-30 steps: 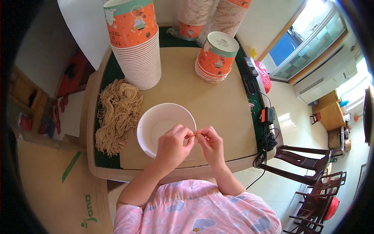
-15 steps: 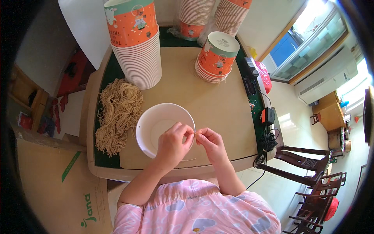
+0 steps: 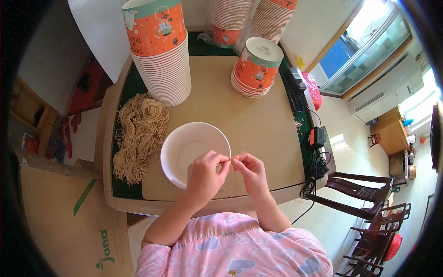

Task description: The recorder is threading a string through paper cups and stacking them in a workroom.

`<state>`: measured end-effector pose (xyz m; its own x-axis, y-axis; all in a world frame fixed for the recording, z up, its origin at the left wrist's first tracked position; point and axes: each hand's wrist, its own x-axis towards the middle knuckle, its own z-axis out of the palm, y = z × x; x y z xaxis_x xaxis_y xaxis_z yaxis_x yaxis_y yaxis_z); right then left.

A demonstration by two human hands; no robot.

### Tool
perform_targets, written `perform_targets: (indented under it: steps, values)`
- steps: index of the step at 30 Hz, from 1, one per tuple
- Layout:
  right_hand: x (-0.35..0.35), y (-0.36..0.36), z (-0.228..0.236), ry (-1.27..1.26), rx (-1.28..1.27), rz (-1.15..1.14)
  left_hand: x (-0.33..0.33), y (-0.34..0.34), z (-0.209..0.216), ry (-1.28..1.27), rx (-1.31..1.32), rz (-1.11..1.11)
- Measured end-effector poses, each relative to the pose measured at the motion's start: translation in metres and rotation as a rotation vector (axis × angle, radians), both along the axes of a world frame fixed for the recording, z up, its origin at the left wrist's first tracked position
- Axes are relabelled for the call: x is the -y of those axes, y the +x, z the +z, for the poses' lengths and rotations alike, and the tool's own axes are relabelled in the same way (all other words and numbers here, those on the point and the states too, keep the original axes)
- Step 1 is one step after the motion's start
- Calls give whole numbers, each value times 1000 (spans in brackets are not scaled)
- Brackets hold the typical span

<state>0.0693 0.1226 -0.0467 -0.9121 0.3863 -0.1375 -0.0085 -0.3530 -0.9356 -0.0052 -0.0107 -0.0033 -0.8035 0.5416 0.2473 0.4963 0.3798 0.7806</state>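
Note:
A white paper bucket [image 3: 174, 150] stands mouth up near the table's front edge. At the right side of its rim, my left hand [image 3: 203, 177] and my right hand [image 3: 251, 173] meet, fingertips pinched together on a thin beige string. The knuckles of my left hand cover part of the bucket's rim. A loose string end [image 3: 226, 189] trails below, between the hands. Left of the bucket lies a heap of beige strings [image 3: 140, 138]. What the string does right at the rim is too small to make out.
A tall stack of paper buckets [image 3: 167, 69] rises behind the strings. A short upside-down stack [image 3: 257, 76] sits at the back right, with plastic-wrapped stacks [image 3: 232, 18] behind. Black cables [image 3: 316, 168] hang along the right edge. A wooden chair [image 3: 357, 191] stands beside the table.
My left fingers have straightened a little and shifted slightly at the rim. Both hands stay pinched at the same spot; the bucket has barely moved.

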Motion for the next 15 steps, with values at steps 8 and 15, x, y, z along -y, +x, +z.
perform_targets:
  steps: [8, 15]
  values:
    - [8, -3, 4, 379, -40, -82, 8, -8, 7, 57, 87, 22]
    - [13, -12, 33, 812, -18, 8, 20, -16, 5, 188, 244, 28]
